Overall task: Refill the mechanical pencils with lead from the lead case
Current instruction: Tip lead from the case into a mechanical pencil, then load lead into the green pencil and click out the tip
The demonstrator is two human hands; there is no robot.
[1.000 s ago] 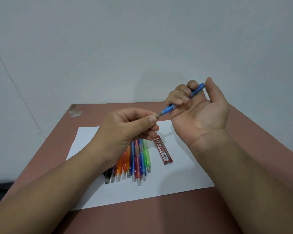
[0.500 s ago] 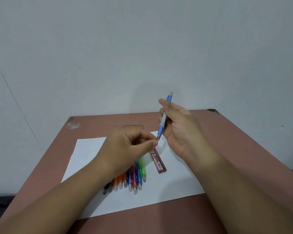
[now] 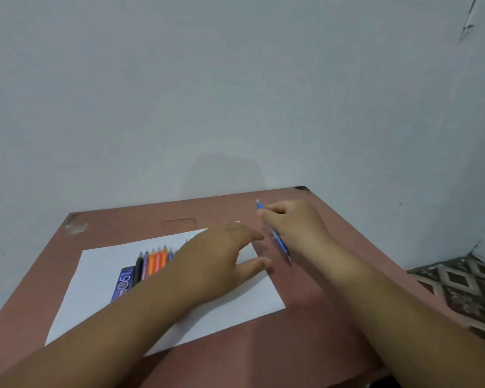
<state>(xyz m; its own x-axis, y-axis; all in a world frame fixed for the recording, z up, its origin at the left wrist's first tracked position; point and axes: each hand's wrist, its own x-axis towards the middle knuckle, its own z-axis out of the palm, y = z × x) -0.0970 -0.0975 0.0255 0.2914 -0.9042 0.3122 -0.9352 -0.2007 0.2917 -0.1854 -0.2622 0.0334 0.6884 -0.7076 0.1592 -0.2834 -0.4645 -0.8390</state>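
Holding: blue mechanical pencil (image 3: 277, 238) gripped by right hand (image 3: 294, 224), above table (image 3: 333, 247)
Left hand (image 3: 221, 253): relaxed, spread, empty, over paper (image 3: 101, 275)
Lead case (image 3: 123, 284): beside pencil row (image 3: 154, 263)
Risk: left arm sweeping pencils aside

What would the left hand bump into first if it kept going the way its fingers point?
Probably the blue pencil held in the right hand. The left hand points its straight fingers rightward over the white paper toward it, though depth is hard to judge.
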